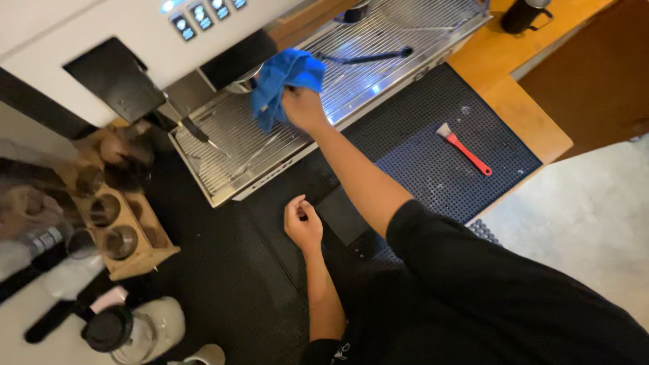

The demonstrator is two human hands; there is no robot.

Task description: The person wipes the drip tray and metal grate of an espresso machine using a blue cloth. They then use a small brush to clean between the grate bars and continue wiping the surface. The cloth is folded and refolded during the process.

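You worked at the espresso machine (101, 34) with your right hand (304, 108), its grip closed on a bunched blue cloth (287, 84). The cloth was raised off the ribbed steel drip tray (230, 145) and pressed up against the dark fitting under the machine's front, probably because that underside can only be reached from below with the cloth wadded into a pad.

Your left hand (303, 226) rested on the black rubber mat (223, 270) just in front of the tray. Its fingers were curled loosely inward and nothing showed in its grip. It appeared to brace you as you leaned across the bench (527, 115).

A thin steam wand (196, 132) hung over the tray to the left of the cloth, apart from it. A dark-handled tool (368, 57) lay further along the grate. A red-handled brush (466, 150) lay on the mat well off to your right, within reach but out of the way. Beside the tray's left end stood a wooden holder (145, 253) with round wells, and blurred items stood around it. A dark jug (524, 13) stood at the far corner of the bench.
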